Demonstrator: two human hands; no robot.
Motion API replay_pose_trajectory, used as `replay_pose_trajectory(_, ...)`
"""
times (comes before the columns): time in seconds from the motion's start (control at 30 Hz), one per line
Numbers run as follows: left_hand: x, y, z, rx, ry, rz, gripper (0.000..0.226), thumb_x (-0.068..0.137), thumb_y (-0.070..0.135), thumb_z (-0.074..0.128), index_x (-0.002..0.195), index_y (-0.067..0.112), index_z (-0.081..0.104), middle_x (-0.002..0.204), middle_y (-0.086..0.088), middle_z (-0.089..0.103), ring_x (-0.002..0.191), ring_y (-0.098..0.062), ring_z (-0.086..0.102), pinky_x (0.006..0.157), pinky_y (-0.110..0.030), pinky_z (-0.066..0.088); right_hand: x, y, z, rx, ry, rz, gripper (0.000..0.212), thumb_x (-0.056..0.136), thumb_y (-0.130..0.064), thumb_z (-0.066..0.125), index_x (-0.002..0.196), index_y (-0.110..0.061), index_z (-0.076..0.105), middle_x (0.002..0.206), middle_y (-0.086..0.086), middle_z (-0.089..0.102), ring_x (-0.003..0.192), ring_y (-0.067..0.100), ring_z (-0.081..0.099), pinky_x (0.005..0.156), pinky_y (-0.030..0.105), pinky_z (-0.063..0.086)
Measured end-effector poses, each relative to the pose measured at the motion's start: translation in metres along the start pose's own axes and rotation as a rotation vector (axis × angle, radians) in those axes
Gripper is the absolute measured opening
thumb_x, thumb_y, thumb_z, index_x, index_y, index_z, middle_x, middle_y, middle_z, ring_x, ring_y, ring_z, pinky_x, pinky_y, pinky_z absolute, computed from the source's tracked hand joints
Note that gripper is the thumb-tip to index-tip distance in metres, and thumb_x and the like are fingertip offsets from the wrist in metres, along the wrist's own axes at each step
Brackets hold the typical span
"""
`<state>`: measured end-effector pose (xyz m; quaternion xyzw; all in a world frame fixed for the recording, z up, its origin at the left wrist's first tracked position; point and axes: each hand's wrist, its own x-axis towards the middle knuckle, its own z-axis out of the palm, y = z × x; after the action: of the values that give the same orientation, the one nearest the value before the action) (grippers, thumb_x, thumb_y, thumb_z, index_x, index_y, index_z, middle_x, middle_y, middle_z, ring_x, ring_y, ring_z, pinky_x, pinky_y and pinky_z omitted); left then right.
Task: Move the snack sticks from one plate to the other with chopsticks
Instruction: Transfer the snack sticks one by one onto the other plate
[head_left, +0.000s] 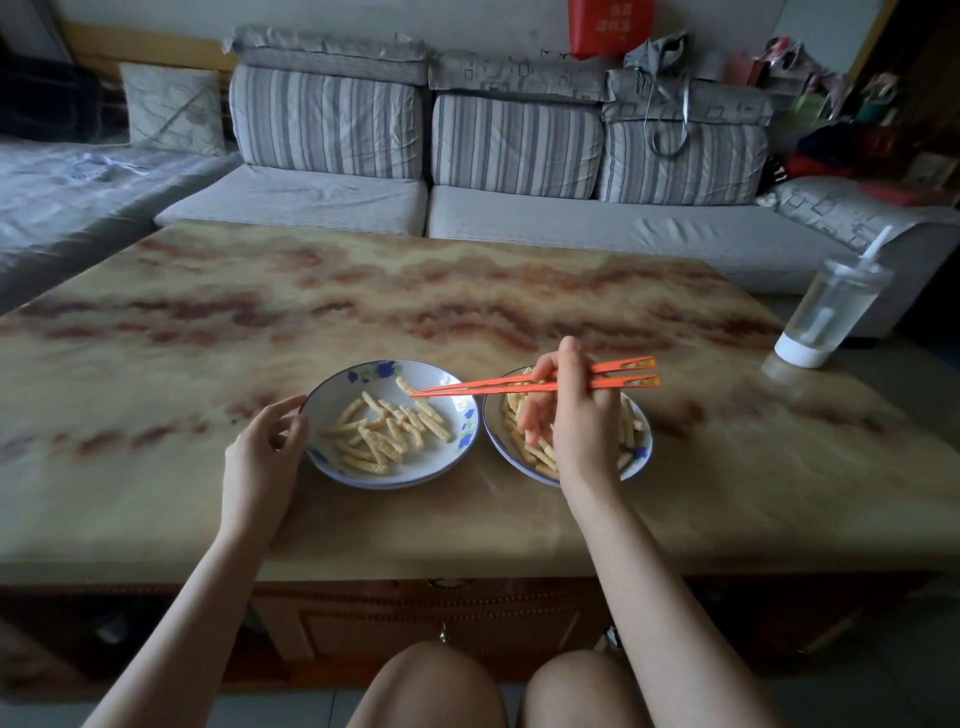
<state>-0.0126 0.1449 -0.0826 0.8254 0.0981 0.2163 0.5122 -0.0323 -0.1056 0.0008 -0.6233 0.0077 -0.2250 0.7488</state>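
Near: left hand, fingers loosely curled, index tip at rim of left plate. Right hand above right plate, fingers pinching orange chopsticks, tips together over left plate. Snack sticks in both plates. Farther across table: lidded cup. Sofa behind.

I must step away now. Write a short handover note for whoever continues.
Left hand: relaxed, fingers at the rim of the left plate.
Right hand: grips the chopsticks above the right plate, tips over the left plate by one stick; whether pinched, unclear.
Snack sticks lie in both plates, so the transfer is unfinished. Which plate is the source cannot be told.
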Motion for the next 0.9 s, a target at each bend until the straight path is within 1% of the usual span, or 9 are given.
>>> replay_pose_trajectory(0.13,0.000,0.000,0.000,0.001,-0.002,0.003,0.030,0.095,0.020,0.054,0.122,0.020,0.064,0.104,-0.007,0.071,0.087,-0.014,0.063,0.068,-0.024,0.042,0.002,0.007,0.001,-0.016,-0.011,-0.008,0.044,0.103,-0.030,0.038,0.068,-0.005,0.051,0.039,0.012,0.045,0.028,0.018,0.041,0.033,0.019,0.028)
replay_pose_trajectory(0.3,0.000,-0.001,0.000,-0.015,0.008,-0.010,0.029,0.094,0.020,0.054,0.120,0.023,0.065,0.101,-0.005,0.071,0.087,-0.015,0.064,0.072,-0.028,0.043,0.013,-0.002,-0.015,0.019,0.125,-0.003,0.042,0.103,-0.028,0.037,0.068,-0.008,0.050,0.036,0.005,0.047,0.028,0.016,0.039,0.033,0.017,0.027)
replay_pose_trajectory(0.43,0.001,-0.003,0.001,-0.017,0.006,-0.012,0.028,0.093,0.020,0.055,0.119,0.024,0.065,0.098,-0.003,0.071,0.088,-0.017,0.066,0.074,-0.031,0.045,0.021,-0.008,-0.028,0.011,0.181,-0.053,0.043,0.103,-0.028,0.037,0.067,-0.008,0.050,0.035,0.004,0.046,0.029,0.015,0.038,0.033,0.016,0.025)
replay_pose_trajectory(0.53,0.002,-0.004,0.002,-0.025,0.011,-0.013,0.028,0.093,0.020,0.056,0.119,0.024,0.066,0.096,-0.003,0.071,0.088,-0.017,0.066,0.075,-0.032,0.046,0.023,-0.009,-0.038,-0.033,0.186,-0.090,0.043,0.103,-0.027,0.036,0.067,-0.009,0.050,0.036,0.003,0.045,0.030,0.016,0.038,0.033,0.017,0.025)
replay_pose_trajectory(0.7,0.002,-0.006,0.002,-0.036,0.014,-0.002,0.027,0.093,0.020,0.056,0.118,0.025,0.066,0.094,-0.001,0.071,0.085,-0.016,0.066,0.072,-0.030,0.046,0.023,-0.012,-0.053,-0.085,0.192,-0.141,0.042,0.103,-0.025,0.036,0.066,-0.010,0.050,0.036,0.001,0.044,0.031,0.016,0.040,0.034,0.018,0.026)
replay_pose_trajectory(0.8,0.003,-0.007,0.003,-0.032,0.018,0.004,0.027,0.093,0.019,0.057,0.117,0.026,0.067,0.091,0.000,0.071,0.084,-0.014,0.065,0.070,-0.026,0.047,0.022,-0.015,-0.062,-0.091,0.215,-0.169,0.042,0.103,-0.025,0.036,0.066,-0.010,0.049,0.037,0.002,0.043,0.031,0.014,0.040,0.034,0.017,0.025)
replay_pose_trajectory(0.9,0.004,-0.007,0.004,-0.026,0.023,0.005,0.027,0.092,0.018,0.058,0.116,0.026,0.067,0.090,0.000,0.071,0.084,-0.012,0.065,0.068,-0.016,0.044,0.021,-0.017,-0.072,-0.128,0.233,-0.182,0.043,0.103,-0.027,0.037,0.065,-0.011,0.049,0.037,0.002,0.043,0.032,0.016,0.041,0.035,0.019,0.026)
